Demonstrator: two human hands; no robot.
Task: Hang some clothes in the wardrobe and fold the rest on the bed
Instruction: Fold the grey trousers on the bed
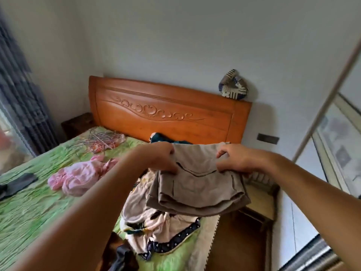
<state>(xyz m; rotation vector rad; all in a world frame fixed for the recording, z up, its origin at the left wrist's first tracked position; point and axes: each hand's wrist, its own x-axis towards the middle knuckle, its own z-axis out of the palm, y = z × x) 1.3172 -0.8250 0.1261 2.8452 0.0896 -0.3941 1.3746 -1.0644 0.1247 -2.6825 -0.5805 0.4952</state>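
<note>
Both hands pinched the top edge of a taupe garment: the left hand at its nine o'clock corner, the right hand at three o'clock, fingers curled over the cloth. It hung folded in the air above the bed's right side. The cloth was plain and soft, with a dark-stitched pocket seam across the front and layered hems below. Under it, at six o'clock, a pile of cream and navy dotted clothes lay on the green bedcover. A crumpled pink garment sat at nine o'clock, hangers at ten, the carved headboard at twelve.
</note>
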